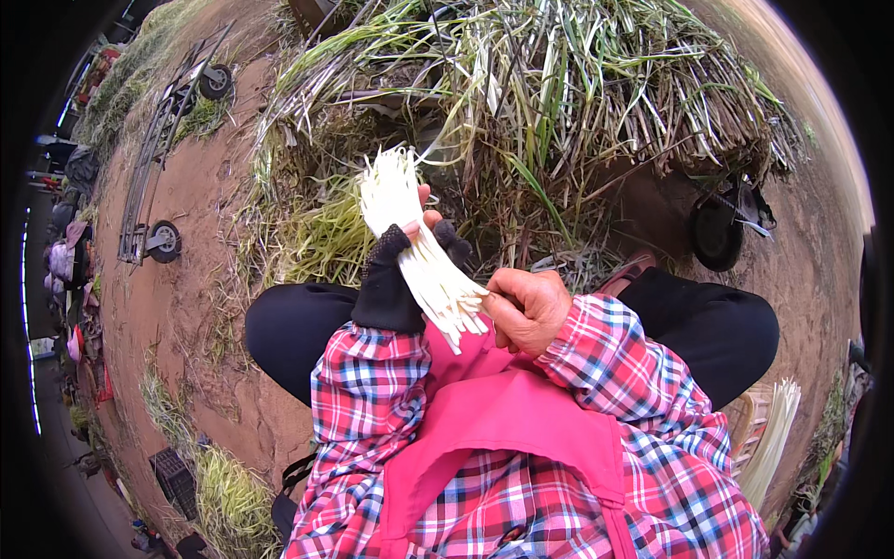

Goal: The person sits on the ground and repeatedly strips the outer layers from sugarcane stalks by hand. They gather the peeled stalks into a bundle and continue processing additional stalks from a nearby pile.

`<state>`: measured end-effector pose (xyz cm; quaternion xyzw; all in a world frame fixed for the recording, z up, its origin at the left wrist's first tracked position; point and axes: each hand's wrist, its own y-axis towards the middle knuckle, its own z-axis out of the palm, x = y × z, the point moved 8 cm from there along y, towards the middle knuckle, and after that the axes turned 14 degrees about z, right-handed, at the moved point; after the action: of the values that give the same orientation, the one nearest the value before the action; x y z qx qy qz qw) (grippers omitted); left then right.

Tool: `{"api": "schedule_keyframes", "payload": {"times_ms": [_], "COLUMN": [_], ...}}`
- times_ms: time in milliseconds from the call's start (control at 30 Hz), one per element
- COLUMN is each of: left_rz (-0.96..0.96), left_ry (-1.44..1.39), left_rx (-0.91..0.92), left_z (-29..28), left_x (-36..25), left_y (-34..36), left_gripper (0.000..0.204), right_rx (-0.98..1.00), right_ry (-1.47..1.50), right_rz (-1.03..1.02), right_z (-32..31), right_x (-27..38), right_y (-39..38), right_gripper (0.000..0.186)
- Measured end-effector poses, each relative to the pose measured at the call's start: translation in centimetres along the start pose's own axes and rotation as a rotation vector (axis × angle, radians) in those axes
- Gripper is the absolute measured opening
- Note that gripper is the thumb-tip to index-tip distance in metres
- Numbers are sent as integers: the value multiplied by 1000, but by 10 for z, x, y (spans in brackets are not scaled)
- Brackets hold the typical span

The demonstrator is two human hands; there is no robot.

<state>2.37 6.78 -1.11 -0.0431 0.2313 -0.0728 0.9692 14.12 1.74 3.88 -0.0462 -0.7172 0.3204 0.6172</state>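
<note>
My left hand point(402, 270), in a black fingerless glove, is closed around the middle of a bundle of peeled white stalks point(410, 238). The bundle fans out upward above my fingers and its cut ends point down toward my lap. Bare, my right hand point(527, 307) is curled at the lower ends of the stalks and touches them. Both forearms wear a red and blue plaid shirt, with a pink apron point(484, 410) across my lap. My knees in dark trousers spread to either side.
A big heap of green and dry leafy stalks point(559, 102) lies on a wheeled cart ahead; one cart wheel point(715, 235) shows at right. A flat trolley point(149, 168) stands on the reddish dirt at left. More white stalks point(773, 438) lie by a basket at right, a dark crate point(175, 477) at lower left.
</note>
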Motion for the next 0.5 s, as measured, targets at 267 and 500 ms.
{"api": "schedule_keyframes", "payload": {"times_ms": [267,500], "left_rz": [51,617], "left_ry": [-411,-519], "left_rx": [162,492], "left_z": [48,65], "left_x": [-48,-181], "left_y": [-7,-32], "left_gripper": [46,60], "right_rx": [-53,-865], "right_ry": [-3,-383], "right_rz": [-163,-231], "right_z": [-31,-148], "right_x": [-10,-40], "right_y": [13,84], "right_gripper": [20,32]}}
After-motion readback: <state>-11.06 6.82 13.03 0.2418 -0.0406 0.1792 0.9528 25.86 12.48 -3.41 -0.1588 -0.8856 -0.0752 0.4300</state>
